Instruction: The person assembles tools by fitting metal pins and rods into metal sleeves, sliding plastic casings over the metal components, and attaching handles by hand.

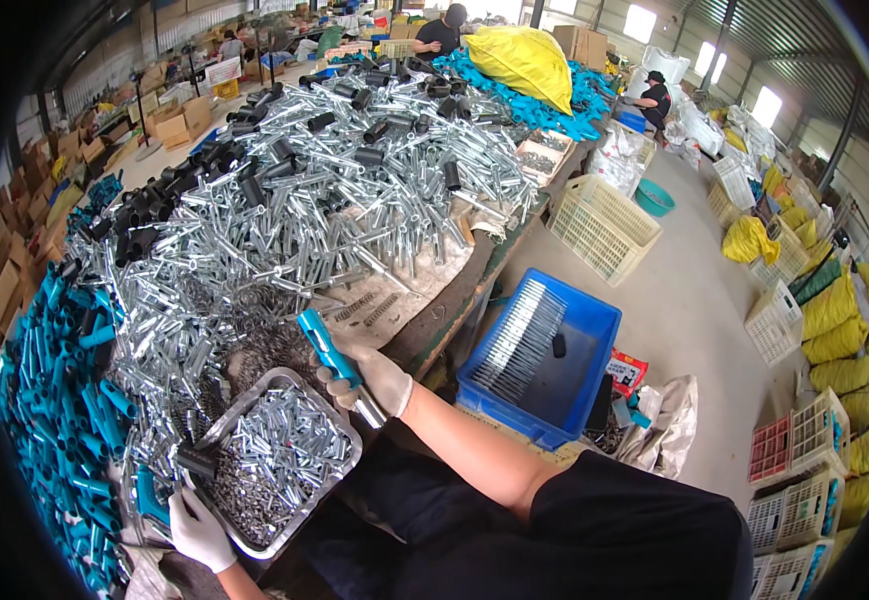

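Note:
My gloved right hand (379, 375) is closed round a teal handle (328, 350) tilted up to the left. A shiny metal tube end (370, 411) sticks out below the fingers. My gloved left hand (201, 530) reaches to the left edge of a metal tray (355, 446), its visible fingers extended and holding nothing that I can make out. Just beyond the fingertips lies a black sleeve (194, 460) at the tray's corner. Beside that hand is a teal handle piece (150, 495). Small silver pins and tubes (289, 440) fill the tray.
A large heap of silver metal tubes (304, 210) covers the bench, with black sleeves among them. Teal handles (54, 400) pile up at left. At right stand a blue bin (594, 375) with rows of metal rods and a cream crate (604, 232). Two co-workers (441, 35) (654, 100) are farther back.

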